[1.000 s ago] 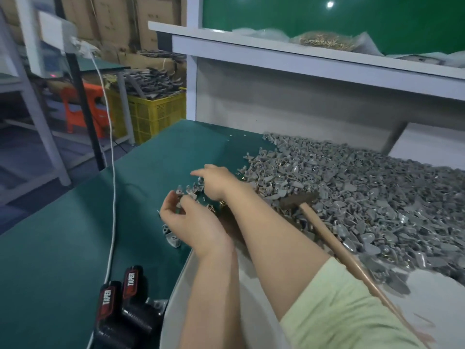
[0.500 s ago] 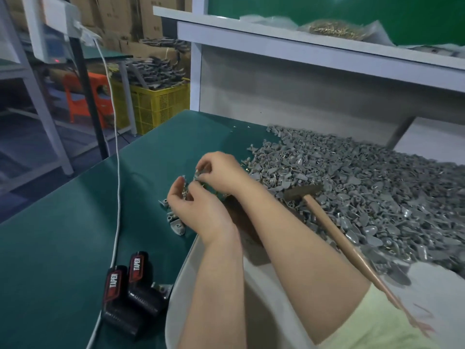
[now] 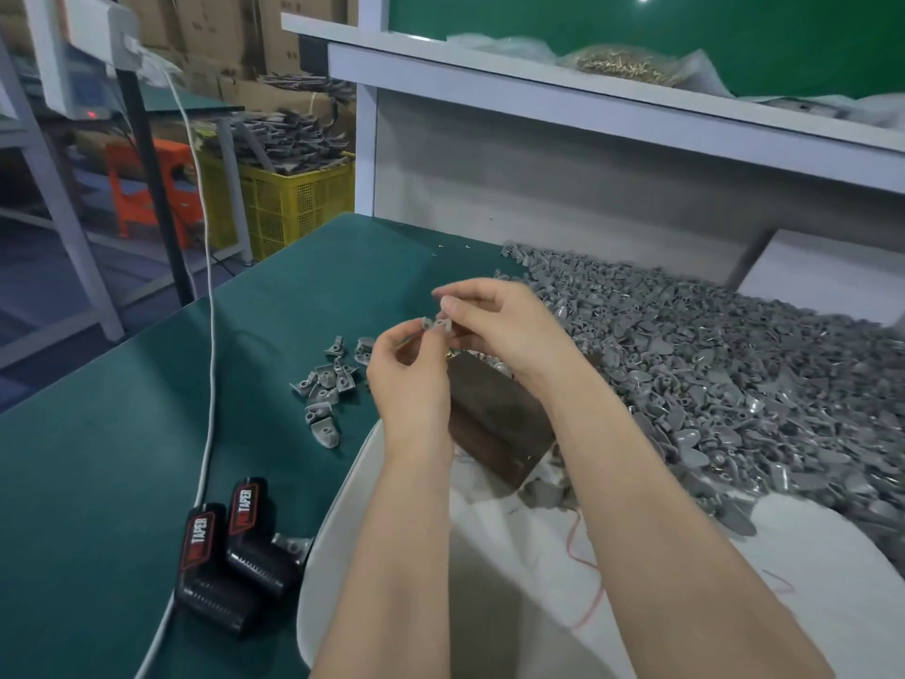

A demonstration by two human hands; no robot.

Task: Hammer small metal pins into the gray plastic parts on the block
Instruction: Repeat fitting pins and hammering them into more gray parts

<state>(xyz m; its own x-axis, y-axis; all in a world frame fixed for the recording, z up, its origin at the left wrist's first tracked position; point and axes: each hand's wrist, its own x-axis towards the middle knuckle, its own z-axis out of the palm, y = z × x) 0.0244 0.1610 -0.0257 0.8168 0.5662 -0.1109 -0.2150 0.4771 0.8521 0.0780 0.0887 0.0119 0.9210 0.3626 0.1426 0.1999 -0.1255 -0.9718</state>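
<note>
Gray plastic part [image 3: 437, 324], small, holed; left hand [image 3: 409, 384], right hand [image 3: 504, 330] pinch it.

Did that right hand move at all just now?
Yes. The right hand, pinching a gray part, has pulled right, away from the loose parts on the green mat, toward the dark block.

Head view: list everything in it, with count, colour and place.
pile of parts: one, gray, table's right
loose parts: about a dozen, gray, left of block
held part: one, gray, pinched between both hands
block: one, dark brown, below hands
table: one, green
batteries: two, black and red, near left
cable: one, white, table's left
sack: one, white, near edge
crate: one, yellow, far left
left hand: pinches held part
right hand: pinches held part
</note>
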